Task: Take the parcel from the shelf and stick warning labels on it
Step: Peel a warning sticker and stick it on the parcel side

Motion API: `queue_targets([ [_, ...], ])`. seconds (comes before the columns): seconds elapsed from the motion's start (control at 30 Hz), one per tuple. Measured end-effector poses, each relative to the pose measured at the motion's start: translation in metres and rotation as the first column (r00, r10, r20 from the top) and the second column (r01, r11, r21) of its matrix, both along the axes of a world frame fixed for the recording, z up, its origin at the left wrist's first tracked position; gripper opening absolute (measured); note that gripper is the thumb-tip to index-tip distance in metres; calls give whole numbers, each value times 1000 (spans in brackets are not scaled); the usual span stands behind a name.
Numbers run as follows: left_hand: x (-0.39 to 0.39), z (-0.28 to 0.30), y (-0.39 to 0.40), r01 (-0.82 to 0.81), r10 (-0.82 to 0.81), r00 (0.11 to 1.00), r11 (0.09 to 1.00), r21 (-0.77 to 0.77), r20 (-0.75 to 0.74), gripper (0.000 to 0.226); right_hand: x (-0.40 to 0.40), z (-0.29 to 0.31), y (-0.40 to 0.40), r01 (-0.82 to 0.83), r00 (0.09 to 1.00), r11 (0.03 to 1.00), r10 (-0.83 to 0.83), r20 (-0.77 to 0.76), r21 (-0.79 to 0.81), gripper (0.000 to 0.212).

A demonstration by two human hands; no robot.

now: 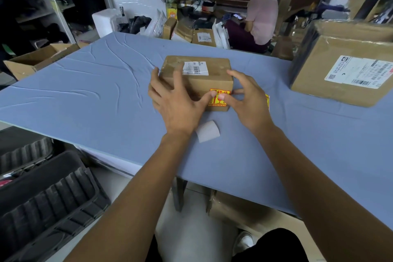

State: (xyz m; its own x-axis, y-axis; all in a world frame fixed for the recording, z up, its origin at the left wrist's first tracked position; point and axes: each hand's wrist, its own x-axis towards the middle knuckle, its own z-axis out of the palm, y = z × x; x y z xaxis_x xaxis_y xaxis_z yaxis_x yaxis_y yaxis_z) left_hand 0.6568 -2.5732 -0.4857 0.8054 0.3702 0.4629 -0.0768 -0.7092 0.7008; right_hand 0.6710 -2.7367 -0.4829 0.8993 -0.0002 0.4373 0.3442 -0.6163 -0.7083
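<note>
A small brown cardboard parcel [214, 66] with a white shipping label on top lies on the blue table [85, 95]. A yellow and red warning label [223, 97] sits on the parcel's near side face. My left hand [176, 100] rests on the parcel's left side, its thumb pressing on the label. My right hand [246, 100] is at the parcel's right front corner, thumb on the same label. More yellow labels [267, 101] peek out from behind my right hand. A white curled backing paper [208, 131] lies on the table just in front of the parcel.
A larger cardboard box [340, 66] with a shipping label stands at the table's right. An open carton [36, 59] sits off the left edge. Several parcels and bags are piled beyond the far edge, where a person in pink sits. Black trays [42, 198] lie at lower left.
</note>
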Motion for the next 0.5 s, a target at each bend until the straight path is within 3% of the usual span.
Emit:
queue_targets([
  [0.1, 12, -3, 3, 80, -79, 996, 996, 30, -42, 94, 4, -6, 0, -8, 1000, 997, 7, 17, 74, 51],
  [0.3, 22, -12, 5, 79, -79, 997, 997, 4, 1, 75, 9, -22, 6, 17, 997, 991, -27, 74, 132, 43],
  [0.5, 22, -12, 5, 86, -84, 996, 994, 68, -38, 99, 9, -22, 4, -6, 999, 996, 4, 32, 87, 63],
])
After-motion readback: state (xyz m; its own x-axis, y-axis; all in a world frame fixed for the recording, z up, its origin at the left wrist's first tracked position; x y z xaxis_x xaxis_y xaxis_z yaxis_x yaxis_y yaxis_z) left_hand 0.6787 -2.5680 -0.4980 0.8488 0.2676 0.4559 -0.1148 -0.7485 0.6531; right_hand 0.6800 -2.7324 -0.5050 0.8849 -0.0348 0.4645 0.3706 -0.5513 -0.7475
